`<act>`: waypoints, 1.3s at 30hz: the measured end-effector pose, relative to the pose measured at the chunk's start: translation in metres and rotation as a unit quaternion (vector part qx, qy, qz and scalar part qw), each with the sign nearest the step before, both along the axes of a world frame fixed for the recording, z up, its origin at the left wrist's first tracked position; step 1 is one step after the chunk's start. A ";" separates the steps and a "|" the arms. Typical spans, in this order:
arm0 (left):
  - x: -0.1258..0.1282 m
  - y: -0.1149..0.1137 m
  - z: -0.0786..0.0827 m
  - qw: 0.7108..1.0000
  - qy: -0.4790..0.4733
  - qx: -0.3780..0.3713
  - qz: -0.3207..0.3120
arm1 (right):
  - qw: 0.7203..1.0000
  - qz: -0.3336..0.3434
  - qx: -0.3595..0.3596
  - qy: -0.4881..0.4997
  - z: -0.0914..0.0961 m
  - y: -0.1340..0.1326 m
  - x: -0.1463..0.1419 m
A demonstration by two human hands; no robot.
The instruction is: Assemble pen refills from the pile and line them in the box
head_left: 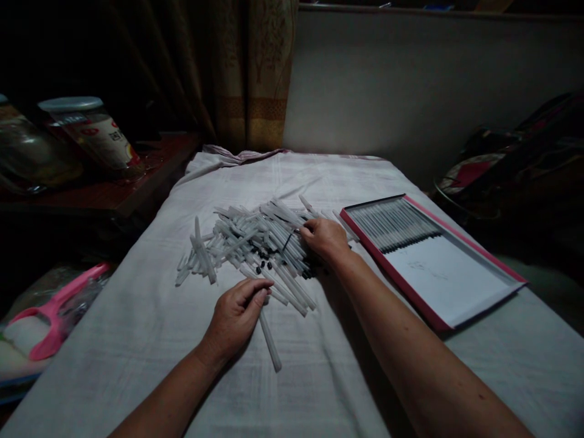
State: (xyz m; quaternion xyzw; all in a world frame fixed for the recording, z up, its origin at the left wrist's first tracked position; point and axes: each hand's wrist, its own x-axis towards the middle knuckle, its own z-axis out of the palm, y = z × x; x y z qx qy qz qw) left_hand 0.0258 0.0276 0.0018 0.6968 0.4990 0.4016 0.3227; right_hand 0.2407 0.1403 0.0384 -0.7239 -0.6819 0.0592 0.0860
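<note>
My left hand (237, 313) is closed, with thumb and fingers pinched on a translucent pen barrel (270, 342) that slants down toward me over the cloth. In front of it spreads a loose pile of clear pen barrels (237, 234), with several small black plugs (264, 264) lying among them. Over the right side of this pile is my right hand (326, 238), its fingers curled in and pressed together at the barrels. What those fingers hold is hidden. A shallow pink-edged box (429, 292) lies farther right, with a row of black-tipped pens (392, 222) in its far half.
A white checked cloth (292, 395) covers the table. At the left, a lidded jar (98, 134) stands on a dark red side table (132, 194), above a pink-handled item (59, 310). A curtain (255, 73) and a pale wall (387, 91) close off the back.
</note>
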 end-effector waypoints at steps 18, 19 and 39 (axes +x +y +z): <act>-0.001 -0.011 0.004 0.932 0.230 0.279 -0.027 | 0.870 0.297 -0.213 0.332 0.035 -0.066 0.015; -0.001 -0.010 0.003 0.934 0.229 0.271 -0.037 | 0.869 0.292 -0.207 0.340 0.032 -0.063 0.017; -0.006 -0.005 -0.005 0.995 0.061 0.057 0.050 | 0.992 -0.009 -0.008 0.125 0.019 -0.050 0.033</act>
